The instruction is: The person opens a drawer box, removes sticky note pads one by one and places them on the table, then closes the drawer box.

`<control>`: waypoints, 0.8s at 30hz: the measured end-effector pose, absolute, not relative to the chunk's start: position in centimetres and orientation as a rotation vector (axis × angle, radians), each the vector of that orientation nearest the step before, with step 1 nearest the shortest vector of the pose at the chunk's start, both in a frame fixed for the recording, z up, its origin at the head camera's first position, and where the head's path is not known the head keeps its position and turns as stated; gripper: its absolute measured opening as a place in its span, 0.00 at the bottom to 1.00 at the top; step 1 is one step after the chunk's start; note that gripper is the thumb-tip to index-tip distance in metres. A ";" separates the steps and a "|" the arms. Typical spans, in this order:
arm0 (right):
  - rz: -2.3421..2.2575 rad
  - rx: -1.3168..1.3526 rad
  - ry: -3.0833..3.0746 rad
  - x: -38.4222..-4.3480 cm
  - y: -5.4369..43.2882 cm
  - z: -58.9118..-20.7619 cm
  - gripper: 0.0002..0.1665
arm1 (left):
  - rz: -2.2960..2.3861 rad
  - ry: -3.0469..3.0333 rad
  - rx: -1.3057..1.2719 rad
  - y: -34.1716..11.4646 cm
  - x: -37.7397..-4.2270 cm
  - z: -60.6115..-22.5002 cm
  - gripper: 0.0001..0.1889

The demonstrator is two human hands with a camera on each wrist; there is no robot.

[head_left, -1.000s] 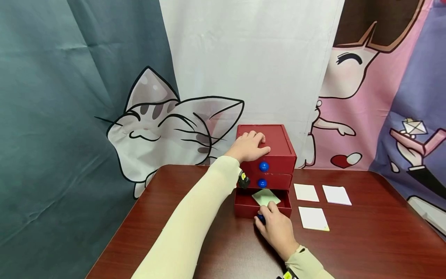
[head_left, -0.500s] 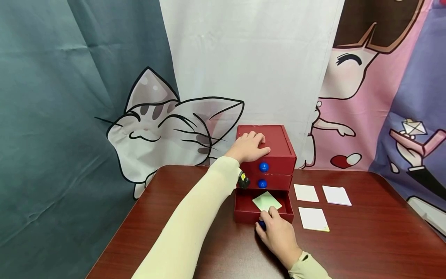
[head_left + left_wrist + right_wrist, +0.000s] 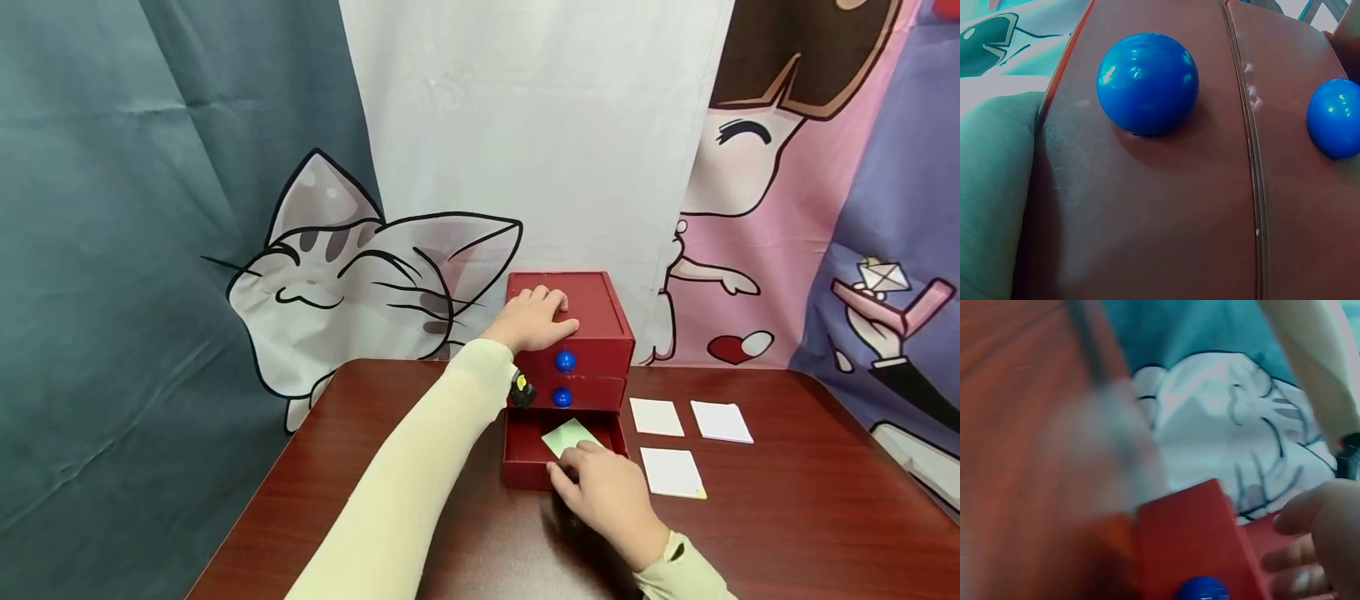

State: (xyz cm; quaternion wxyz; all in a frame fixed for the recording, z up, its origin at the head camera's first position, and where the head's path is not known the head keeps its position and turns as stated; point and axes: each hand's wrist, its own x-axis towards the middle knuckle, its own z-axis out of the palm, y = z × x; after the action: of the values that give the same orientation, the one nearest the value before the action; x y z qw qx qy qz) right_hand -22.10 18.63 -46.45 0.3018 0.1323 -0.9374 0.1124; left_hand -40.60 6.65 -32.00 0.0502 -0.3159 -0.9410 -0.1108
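On top of a red drawer cabinet (image 3: 594,302) rests my left hand (image 3: 531,320), fingers spread over its left side. The cabinet's bottom drawer (image 3: 527,475) is pulled out, with a light green paper square (image 3: 564,435) inside. My right hand (image 3: 609,493) hovers at that drawer's front, its fingers loosely bent and over the drawer in the right wrist view. There the drawer's blue knob (image 3: 1202,589) shows apart from the fingers. Two more blue knobs, an upper knob (image 3: 566,361) and a lower knob (image 3: 562,397), mark the closed drawers.
Right of the cabinet, three white paper squares lie on the brown table (image 3: 780,517): a back left square (image 3: 657,417), a back right square (image 3: 722,422) and a front square (image 3: 672,472). A printed cloth backdrop (image 3: 540,125) hangs behind the table.
The bottom drawer has slid farther out toward me, showing more of the green paper. My right hand has let go of its knob and shifted slightly right. My left hand stays put.
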 end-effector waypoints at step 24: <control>0.440 -0.003 -3.110 -29.6 19.9 -45.5 0.26 | -0.296 -2.867 -0.935 6.8 -40.3 -31.9 0.21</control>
State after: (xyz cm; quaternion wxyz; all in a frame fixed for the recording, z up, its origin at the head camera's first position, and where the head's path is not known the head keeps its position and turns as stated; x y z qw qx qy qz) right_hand -29.64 19.88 -45.48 0.0003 -0.0010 -0.9901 0.1402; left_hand -40.30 6.81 -31.93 0.0556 -0.3079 -0.9448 -0.0974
